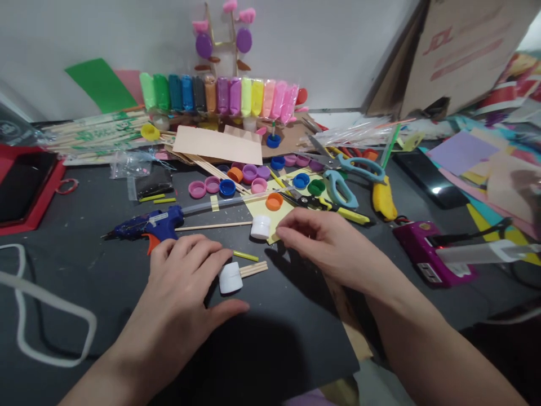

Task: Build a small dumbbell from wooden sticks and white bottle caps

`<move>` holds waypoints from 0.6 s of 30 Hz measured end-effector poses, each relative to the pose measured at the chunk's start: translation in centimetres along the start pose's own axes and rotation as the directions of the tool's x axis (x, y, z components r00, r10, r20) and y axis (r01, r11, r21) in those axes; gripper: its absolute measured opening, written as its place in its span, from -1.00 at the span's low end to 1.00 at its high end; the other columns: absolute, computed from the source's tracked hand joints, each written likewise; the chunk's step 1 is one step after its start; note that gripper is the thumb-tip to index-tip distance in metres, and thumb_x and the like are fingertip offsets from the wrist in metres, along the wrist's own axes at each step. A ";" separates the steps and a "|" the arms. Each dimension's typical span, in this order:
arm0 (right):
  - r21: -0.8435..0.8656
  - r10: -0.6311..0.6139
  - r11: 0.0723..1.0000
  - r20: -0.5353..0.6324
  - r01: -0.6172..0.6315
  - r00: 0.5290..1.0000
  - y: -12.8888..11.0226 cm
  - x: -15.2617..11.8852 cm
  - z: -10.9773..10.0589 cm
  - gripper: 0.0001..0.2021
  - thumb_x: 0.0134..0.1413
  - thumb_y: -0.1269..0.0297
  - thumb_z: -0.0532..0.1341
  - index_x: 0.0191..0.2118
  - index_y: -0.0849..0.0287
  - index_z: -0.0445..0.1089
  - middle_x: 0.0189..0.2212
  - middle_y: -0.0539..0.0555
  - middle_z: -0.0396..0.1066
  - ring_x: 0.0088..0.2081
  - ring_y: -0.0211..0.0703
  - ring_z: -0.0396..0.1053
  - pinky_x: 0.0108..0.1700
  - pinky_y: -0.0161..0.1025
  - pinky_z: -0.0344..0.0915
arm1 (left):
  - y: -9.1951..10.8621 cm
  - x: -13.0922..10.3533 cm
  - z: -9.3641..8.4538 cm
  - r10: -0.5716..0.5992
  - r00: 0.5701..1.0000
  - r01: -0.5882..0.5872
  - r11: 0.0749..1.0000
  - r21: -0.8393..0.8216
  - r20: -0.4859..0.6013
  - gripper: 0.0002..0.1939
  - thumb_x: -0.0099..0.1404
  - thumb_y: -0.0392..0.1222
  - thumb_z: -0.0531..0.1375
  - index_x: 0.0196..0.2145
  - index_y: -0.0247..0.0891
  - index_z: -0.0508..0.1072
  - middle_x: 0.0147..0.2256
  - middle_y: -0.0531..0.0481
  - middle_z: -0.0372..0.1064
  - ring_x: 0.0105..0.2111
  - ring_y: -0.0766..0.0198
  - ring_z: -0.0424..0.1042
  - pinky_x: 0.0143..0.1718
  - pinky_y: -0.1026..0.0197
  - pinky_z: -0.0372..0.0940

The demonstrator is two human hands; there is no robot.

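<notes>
My left hand is open over the dark table, thumb spread away from the fingers. Beside its fingertips lies a pair of white bottle caps joined together, with several short wooden sticks extending to the right. A thin yellow-green stick lies just behind. My right hand is curled, its thumb and fingertips drawn together; anything between them is hidden. Just left of these fingertips sits another white cap piece, at the end of a long thin wooden stick.
A blue glue gun lies at left, near coloured bottle caps. Blue-handled scissors, pliers and a yellow cutter lie behind my right hand. A purple power box stands right; clay packets line the back.
</notes>
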State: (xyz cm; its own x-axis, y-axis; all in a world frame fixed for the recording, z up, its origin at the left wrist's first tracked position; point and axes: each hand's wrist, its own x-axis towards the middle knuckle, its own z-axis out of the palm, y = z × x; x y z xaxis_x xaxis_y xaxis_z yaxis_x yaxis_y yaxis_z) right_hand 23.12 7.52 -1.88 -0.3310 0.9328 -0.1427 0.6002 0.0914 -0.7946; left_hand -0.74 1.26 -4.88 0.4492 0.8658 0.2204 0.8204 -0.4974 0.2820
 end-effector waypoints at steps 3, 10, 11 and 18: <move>0.100 -0.111 0.983 -0.340 0.153 0.934 -0.2 0.0 -0.3 -0.86 0.22 0.30 0.22 -0.37 0.15 0.44 -0.52 -0.07 0.36 -0.52 -0.30 0.25 -0.47 -0.30 0.18 | -0.3 0.1 -1.0 -0.019 0.990 0.011 0.998 -0.054 -0.141 -0.56 0.29 0.09 0.27 0.01 -0.19 0.37 -0.05 -0.15 0.47 0.01 -0.11 0.37 0.02 -0.15 0.12; 0.034 -0.297 0.893 -0.706 0.448 0.644 0.3 0.3 -0.6 -0.89 0.20 0.44 0.25 -0.27 0.07 0.48 -0.25 0.06 0.47 -0.14 -0.09 0.43 -0.11 -0.16 0.36 | -0.8 0.3 -2.5 -0.208 0.884 0.144 0.973 -0.179 -0.418 -0.84 0.37 -0.23 0.18 -0.10 -0.12 0.46 -0.14 -0.07 0.46 -0.04 0.01 0.41 0.07 -0.10 0.20; 0.024 -0.316 0.885 -0.703 0.465 0.637 0.3 0.3 -0.5 -0.89 0.21 0.43 0.24 -0.29 0.07 0.48 -0.25 0.06 0.47 -0.12 -0.09 0.43 -0.07 -0.15 0.35 | -0.8 0.3 -2.5 -0.204 0.874 0.129 0.973 -0.194 -0.442 -0.83 0.35 -0.26 0.19 -0.11 -0.12 0.46 -0.16 -0.06 0.46 -0.05 0.03 0.41 0.07 -0.08 0.21; 0.051 -0.299 0.921 -0.541 0.386 0.786 0.3 0.4 0.6 -0.87 0.24 0.36 0.20 -0.36 0.14 0.43 -0.39 -0.01 0.44 -0.32 -0.21 0.38 -0.21 -0.25 0.29 | -0.8 0.2 -2.3 -0.126 0.827 0.035 0.984 -0.174 -0.548 -0.78 0.28 -0.38 0.24 -0.15 -0.14 0.48 -0.22 -0.05 0.48 -0.10 0.07 0.43 0.02 -0.06 0.29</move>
State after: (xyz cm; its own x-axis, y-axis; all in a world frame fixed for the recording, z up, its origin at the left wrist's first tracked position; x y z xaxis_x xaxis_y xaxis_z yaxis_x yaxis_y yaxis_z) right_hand 22.73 7.71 -2.58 -0.0456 0.8945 0.4447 0.3880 0.4261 -0.8172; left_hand -2.13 1.73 -2.87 0.0742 0.7490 0.6584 0.7613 -0.4691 0.4477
